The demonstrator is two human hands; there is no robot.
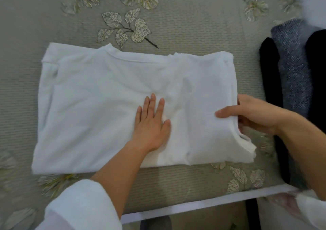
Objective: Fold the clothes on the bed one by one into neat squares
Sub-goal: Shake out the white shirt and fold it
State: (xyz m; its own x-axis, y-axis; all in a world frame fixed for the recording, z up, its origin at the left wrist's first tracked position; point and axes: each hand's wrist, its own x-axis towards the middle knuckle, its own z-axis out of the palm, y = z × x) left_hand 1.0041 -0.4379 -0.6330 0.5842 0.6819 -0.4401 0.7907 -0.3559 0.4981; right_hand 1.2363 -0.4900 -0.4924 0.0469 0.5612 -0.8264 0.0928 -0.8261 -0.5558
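- White shirt [98, 95] lay partly folded, a wide rectangle on the leaf-patterned bedspread [176, 27].
- Left hand [151, 124] pressed flat on the shirt's middle, fingers straight.
- Right hand [254, 115] pinched the shirt's right edge, thumb on top.
- Dark clothes [292, 67] lay just right of the shirt.

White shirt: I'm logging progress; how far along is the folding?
Done: the white shirt lies folded into a wide rectangle. In hand: the left hand presses its middle, the right hand pinches its right edge. Left: squaring it, then perhaps the dark clothes beside it.
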